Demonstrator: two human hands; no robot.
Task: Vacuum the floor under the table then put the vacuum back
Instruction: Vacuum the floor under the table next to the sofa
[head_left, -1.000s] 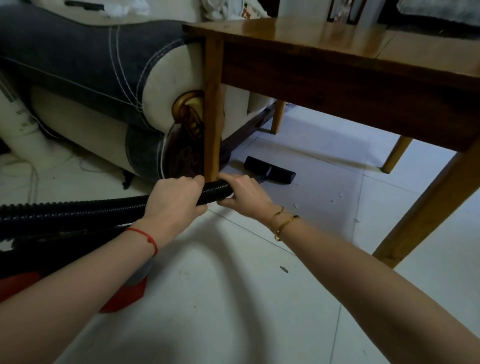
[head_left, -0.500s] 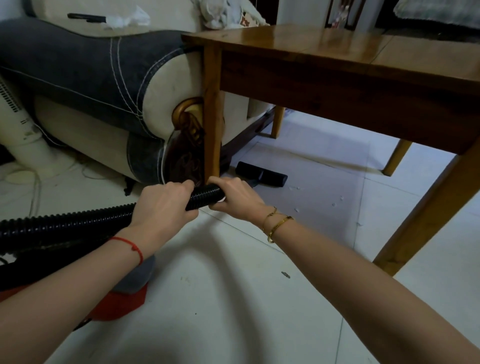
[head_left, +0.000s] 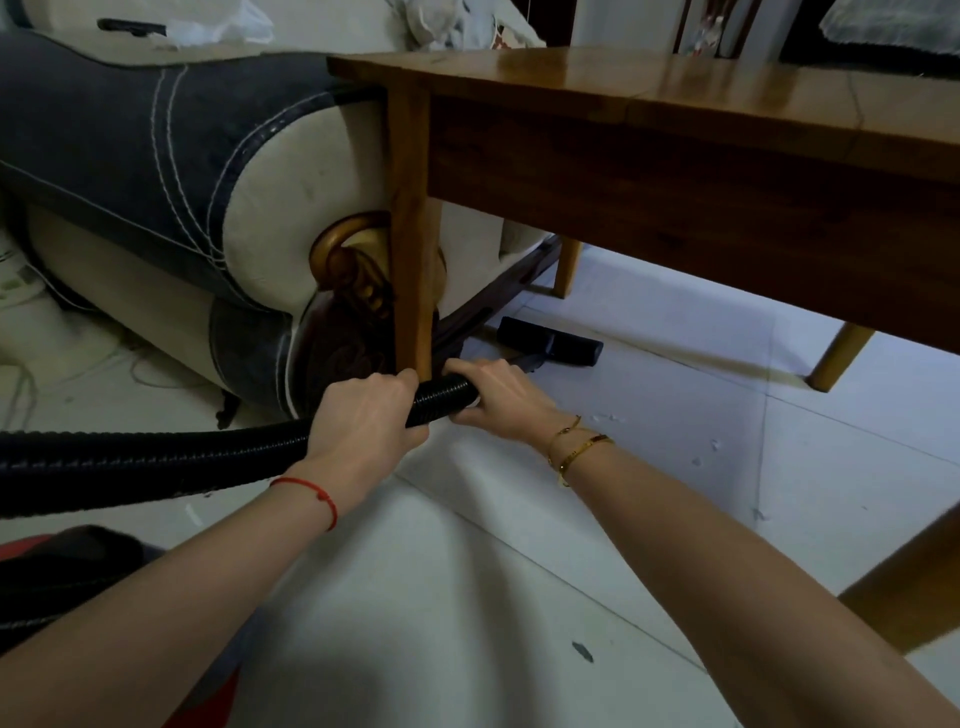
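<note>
No legible writing or brand is seen. Black ribbed hose (head_left: 156, 460): clasped by the left grip (head_left: 363, 421) and, just beyond it, by the right grip (head_left: 501, 397), fingers curled around it. Floor nozzle (head_left: 550, 340): lies ahead of the right grip, under the wooden counter (head_left: 675, 119). Counter leg (head_left: 410, 249) and sofa (head_left: 156, 171): directly before both grips. Red vacuum body (head_left: 202, 696): behind the left grip, on the tiled floor (head_left: 467, 597).

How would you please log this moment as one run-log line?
phase: vacuuming under table | left hand: grips hose | right hand: grips hose end | floor head: on floor under table
</note>
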